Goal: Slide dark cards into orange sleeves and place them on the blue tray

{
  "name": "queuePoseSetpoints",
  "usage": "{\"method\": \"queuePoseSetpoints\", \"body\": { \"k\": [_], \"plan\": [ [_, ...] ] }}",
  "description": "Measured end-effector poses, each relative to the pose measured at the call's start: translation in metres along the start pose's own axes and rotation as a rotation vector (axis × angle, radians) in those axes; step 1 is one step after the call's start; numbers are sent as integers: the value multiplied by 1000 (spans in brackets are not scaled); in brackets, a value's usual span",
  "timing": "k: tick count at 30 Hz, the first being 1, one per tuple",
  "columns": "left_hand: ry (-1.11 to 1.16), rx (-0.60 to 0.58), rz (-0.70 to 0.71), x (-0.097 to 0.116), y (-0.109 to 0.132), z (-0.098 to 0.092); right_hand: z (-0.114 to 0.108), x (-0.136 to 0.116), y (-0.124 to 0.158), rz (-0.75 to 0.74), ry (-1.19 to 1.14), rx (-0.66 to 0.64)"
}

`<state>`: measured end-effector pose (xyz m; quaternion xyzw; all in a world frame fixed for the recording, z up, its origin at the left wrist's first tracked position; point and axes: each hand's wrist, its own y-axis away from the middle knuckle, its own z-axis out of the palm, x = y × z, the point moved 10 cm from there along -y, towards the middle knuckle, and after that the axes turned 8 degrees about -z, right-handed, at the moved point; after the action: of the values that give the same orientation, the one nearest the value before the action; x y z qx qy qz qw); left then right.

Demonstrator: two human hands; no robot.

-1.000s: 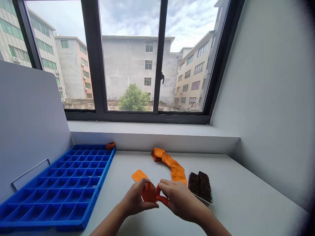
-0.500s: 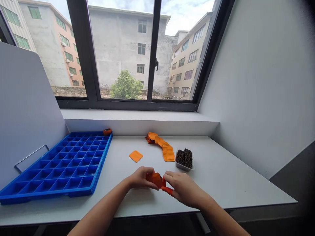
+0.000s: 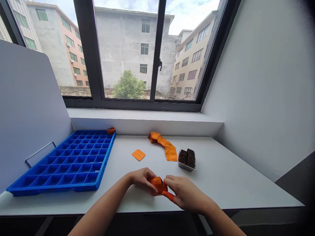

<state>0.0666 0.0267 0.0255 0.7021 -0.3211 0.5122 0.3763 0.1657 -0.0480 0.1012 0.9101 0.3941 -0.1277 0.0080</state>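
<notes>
Blue divided tray (image 3: 100,178) on the left of the table (image 3: 221,183), one small orange-and-dark piece (image 3: 111,130) in its far right corner. Flat orange square (image 3: 138,154) lies on the table right of the tray. Left hand (image 3: 144,179) grips a folded orange piece (image 3: 156,184) just above the table near its front edge, thumb toward the camera. Fanned orange stack (image 3: 170,151) sits behind it. Right hand (image 3: 185,191) pinches the same piece's right end, orange covering on the thumb. Clear plastic box (image 3: 186,167) at right holds dark ridged strips (image 3: 190,158) in two rows. Hard to read: pale mark (image 3: 97,171) in the tray; the folded piece's inside, mostly hidden by fingers, only a dark sliver showing. Both forearms cut off at the bottom.
</notes>
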Motion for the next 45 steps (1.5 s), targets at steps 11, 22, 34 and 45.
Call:
{"method": "queuePoseSetpoints", "body": {
  "k": [11, 22, 34, 45],
  "plan": [
    [46, -94, -51, -10, -6, 8, 19, -1, -3, 52, -154, 24],
    [84, -97, -45, 1, -2, 12, 25, -3, -1, 22, -293, 19],
    [-5, -24, -23, -20, -8, -1, 43, -1, -6, 65, -416, 104],
    [-8, 28, 1, -13, -8, -4, 58, 11, -9, 136, -512, 302]
  ]
}}
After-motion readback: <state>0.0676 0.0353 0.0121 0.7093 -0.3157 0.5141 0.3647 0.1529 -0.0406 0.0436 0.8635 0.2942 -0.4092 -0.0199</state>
